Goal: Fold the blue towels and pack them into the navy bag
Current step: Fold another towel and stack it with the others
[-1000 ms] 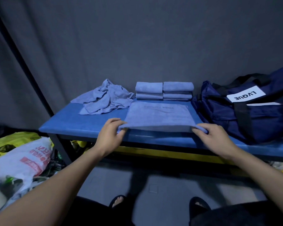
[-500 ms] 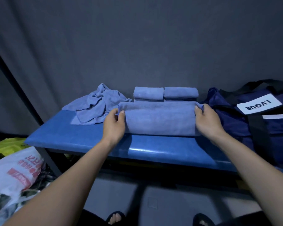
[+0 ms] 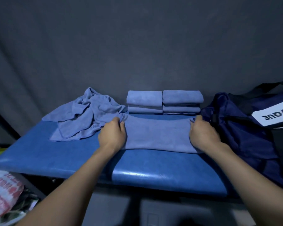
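**While both hands pinch its far corners, a half-folded towel lies across the desk**

Where the blue padded desk point(image 3: 55, 154) runs from left to right, a half-folded blue towel point(image 3: 157, 136) lies flat on it, its long side running across the view. The left hand point(image 3: 113, 136) rests on the towel's left end, its fingertips point(image 3: 119, 122) curled and pinching the far left corner, which is bunched up a little. The right hand point(image 3: 203, 136) sits on the towel's right end in the same way, its grip clamped on the far right corner. Both forearms reach in from the bottom of the view.

Behind the towel, against the grey curtain point(image 3: 137, 46), stand two stacks of folded towels point(image 3: 163, 101) side by side, touching each other. To the left of the stacks lies a crumpled heap of unfolded towels point(image 3: 83, 115), one edge of it reaching just beside the left hand.

At the right end of the desk sits the navy bag point(image 3: 235, 128), close beside the right hand, with a white label point(image 3: 273, 115) lettered LVQUE seen upside down and dark straps over it. Whether the bag holds any towels cannot be told.

Low at the left, below the desk, lies a white plastic bag point(image 3: 3, 191) with red print.
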